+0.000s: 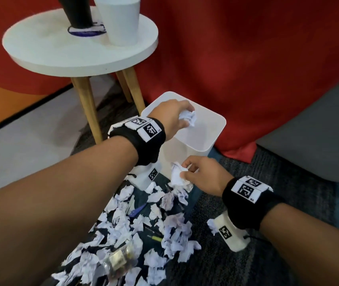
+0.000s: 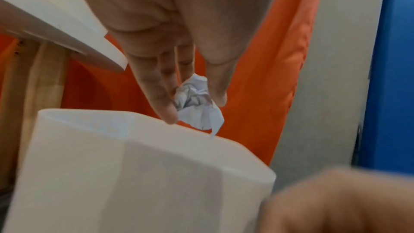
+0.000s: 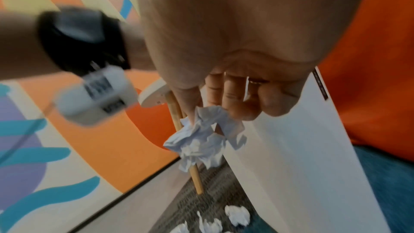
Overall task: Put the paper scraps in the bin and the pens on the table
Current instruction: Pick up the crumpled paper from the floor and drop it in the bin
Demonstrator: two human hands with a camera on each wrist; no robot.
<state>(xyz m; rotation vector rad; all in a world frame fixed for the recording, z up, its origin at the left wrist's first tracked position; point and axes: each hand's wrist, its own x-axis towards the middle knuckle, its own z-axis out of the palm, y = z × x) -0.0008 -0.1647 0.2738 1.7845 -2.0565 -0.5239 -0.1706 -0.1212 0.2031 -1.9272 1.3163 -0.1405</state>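
Meanwhile left hand (image 1: 169, 118) reaches over the white bin (image 1: 209, 131), pinching a crumpled scrap (image 1: 188, 117); right hand (image 1: 203, 175) pinches another scrap (image 1: 176, 174) beside it; pens (image 1: 136, 209) lie, seemingly half buried, among floor scraps (image 1: 123, 230)

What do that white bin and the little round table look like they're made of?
The bin looks like matte white plastic: smooth, thin walls, rounded corners and light glowing through its side. The table has a smooth white top, probably painted board or laminate, though the finish hides what lies beneath. Its legs look like pale, bare wood with visible grain.
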